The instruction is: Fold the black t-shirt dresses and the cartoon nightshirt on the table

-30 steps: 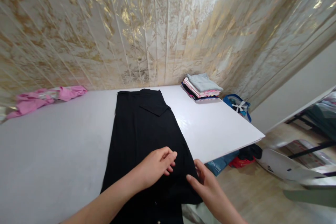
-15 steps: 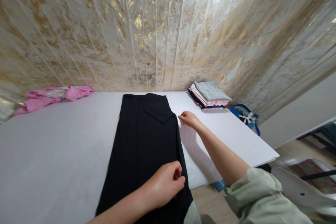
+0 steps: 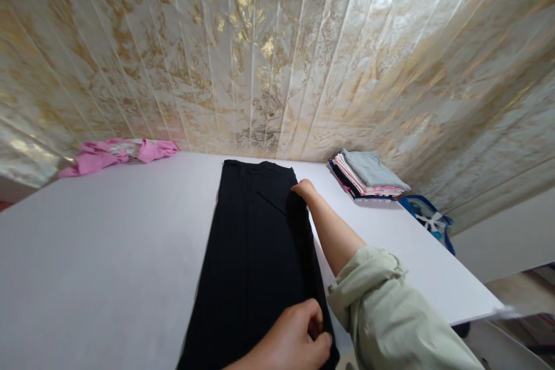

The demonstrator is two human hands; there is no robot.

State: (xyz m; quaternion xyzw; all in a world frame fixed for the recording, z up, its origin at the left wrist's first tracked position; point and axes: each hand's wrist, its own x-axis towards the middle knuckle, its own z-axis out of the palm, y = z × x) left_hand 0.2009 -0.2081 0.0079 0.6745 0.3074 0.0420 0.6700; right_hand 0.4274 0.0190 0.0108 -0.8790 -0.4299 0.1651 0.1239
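Observation:
A pair of black pants [image 3: 247,243] lies lengthwise on the white table, with its waistband toward the wall and its lower part running off the bottom of the view. My right hand [image 3: 304,188] is closed on the right edge of the pants near the waist, lifting that edge slightly over the cloth. Lower down on the same edge, my left hand [image 3: 301,335] is curled, thumb and fingers pinching the fabric. A diagonal seam [image 3: 271,202] shows on the upper part of the pants. The cloth inside both pinches is mostly hidden.
Along the wall at left lies a crumpled pink garment [image 3: 125,153]. A stack of folded clothes [image 3: 370,173], grey on top, sits at the back right. Beyond the table's [image 3: 143,254] right edge stands a blue-trimmed bag [image 3: 429,222]. A patterned curtain [image 3: 208,58] covers the back.
The view has swung left, so things sit farther right. My right hand has come inward onto the pants' edge, which now rises a little. My left hand stays at the lower edge.

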